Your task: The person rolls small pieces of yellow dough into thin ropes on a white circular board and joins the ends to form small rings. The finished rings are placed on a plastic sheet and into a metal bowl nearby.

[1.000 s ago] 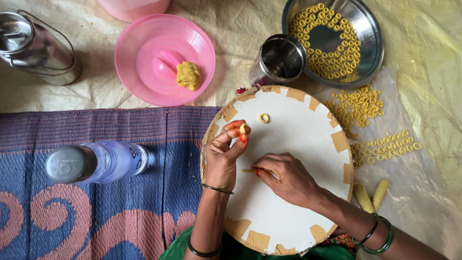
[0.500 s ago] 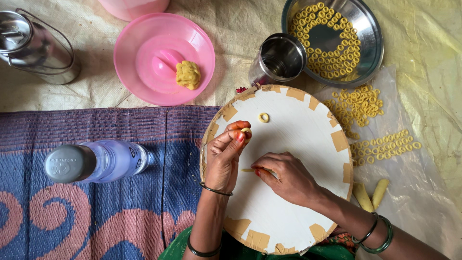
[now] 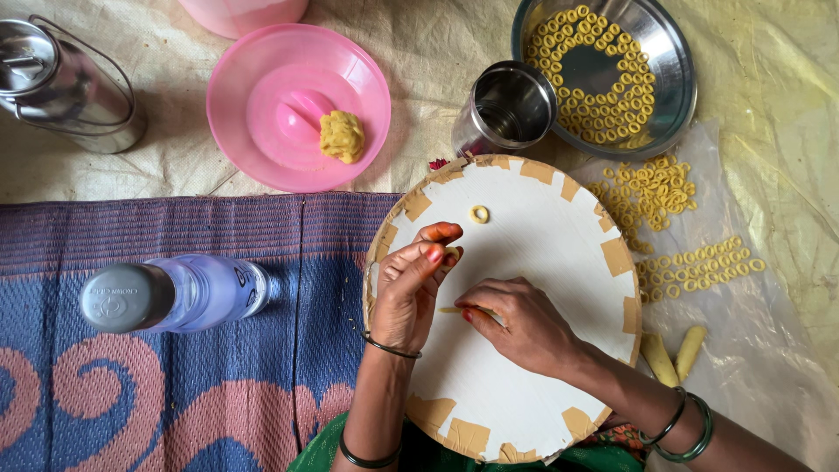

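Note:
A round white board (image 3: 542,253) with tan tape patches on its rim lies on my lap. My left hand (image 3: 411,284) hovers over its left side, fingertips pinched on a small piece of yellow dough. My right hand (image 3: 516,319) rests on the board's middle, holding a thin stick with a bit of dough at its tip. One finished dough ring (image 3: 479,214) lies on the board above my left hand.
A pink lid (image 3: 262,96) carries a lump of yellow dough (image 3: 341,135). A steel cup (image 3: 507,109) and steel plate of rings (image 3: 673,61) sit at the back. More rings (image 3: 664,201) and two dough rolls (image 3: 673,354) lie on plastic sheet. A water bottle (image 3: 166,293) and steel can (image 3: 61,83) stand left.
My left hand has drawn down and slightly left, from near the finished ring toward my right hand. The right hand has stayed in place.

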